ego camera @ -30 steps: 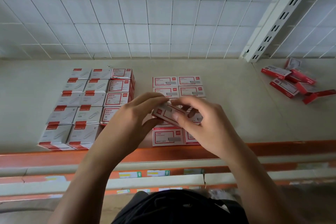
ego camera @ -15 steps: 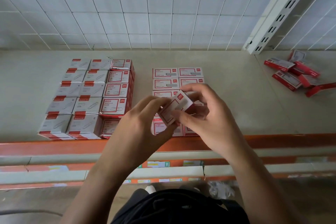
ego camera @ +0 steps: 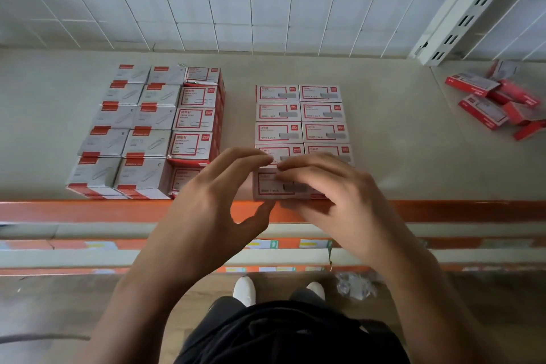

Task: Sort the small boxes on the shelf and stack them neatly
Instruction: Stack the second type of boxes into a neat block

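So, the left hand (ego camera: 212,198) and right hand (ego camera: 336,195) were both clamped on the front box (ego camera: 270,186). The left pinched it, forefinger on the far top edge and thumb at the near face. The right laid its fingers across the lid with the thumb tucked at the front. The hands were close together, fingertips almost meeting over the box.

Change: half a second earlier that box was up in the air, tilted, being turned between both hands. Now it sat flat and label up in the front-left slot of the staple-box block (ego camera: 298,112). It was touching the row behind, right at the orange front rail (ego camera: 88,210) of the shelf (ego camera: 399,142). Couldn't tell if the front-right slot was filled, since the right hand covered it.

Meaning: placement looked basically done, with only squaring-up and release left. The block read as two columns, four clear rows plus this front one.

Further out, the paper-clip block (ego camera: 147,127) stood to the left, apart from the staple-box block, and looked already stacked. The loose red boxes (ego camera: 496,100) lay jumbled at the far right of the shelf, well apart. I judged those to be the remaining work.

Risk: the box sat at the shelf lip, so a sloppy release could tip it over the rail.
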### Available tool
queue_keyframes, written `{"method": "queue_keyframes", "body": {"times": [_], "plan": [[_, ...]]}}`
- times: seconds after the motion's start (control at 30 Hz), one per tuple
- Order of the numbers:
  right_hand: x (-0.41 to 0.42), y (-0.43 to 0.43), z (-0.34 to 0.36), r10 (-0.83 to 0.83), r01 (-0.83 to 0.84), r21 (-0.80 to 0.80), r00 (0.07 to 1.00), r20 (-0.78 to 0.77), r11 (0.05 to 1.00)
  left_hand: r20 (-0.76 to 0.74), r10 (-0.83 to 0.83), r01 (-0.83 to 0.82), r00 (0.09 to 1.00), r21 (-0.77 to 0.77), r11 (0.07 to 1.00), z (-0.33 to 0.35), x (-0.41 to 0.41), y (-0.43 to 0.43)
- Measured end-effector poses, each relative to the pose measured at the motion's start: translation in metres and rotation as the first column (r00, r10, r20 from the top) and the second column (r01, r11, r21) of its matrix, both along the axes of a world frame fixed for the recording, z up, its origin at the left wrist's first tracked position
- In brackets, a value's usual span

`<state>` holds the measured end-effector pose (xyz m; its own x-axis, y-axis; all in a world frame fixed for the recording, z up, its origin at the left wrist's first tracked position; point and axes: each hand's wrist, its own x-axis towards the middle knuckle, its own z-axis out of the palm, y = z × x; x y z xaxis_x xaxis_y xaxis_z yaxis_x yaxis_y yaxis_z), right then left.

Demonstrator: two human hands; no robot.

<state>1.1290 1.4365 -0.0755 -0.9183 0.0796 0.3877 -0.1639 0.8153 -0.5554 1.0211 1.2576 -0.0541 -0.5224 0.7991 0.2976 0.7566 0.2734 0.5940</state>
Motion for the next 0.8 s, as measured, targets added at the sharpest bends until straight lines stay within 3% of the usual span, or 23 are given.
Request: {"method": "queue_keyframes", "body": {"times": [0.27, 0.8], "plan": [[-0.006, 0.002, -0.019, -0.074, 0.072, 0.12, 0.997, 0.018, 0.99, -0.057, 0.013, -0.017, 0.998, -0.066, 0.998, -0.009, -0.005, -0.004], [0.025, 0.035, -0.006, -0.138, 0.138, 0.015, 0.965, 0.223, 0.99, -0.13, -0.112, 0.095, 0.985, -0.128, 0.987, -0.032, -0.012, 0.024]]}}
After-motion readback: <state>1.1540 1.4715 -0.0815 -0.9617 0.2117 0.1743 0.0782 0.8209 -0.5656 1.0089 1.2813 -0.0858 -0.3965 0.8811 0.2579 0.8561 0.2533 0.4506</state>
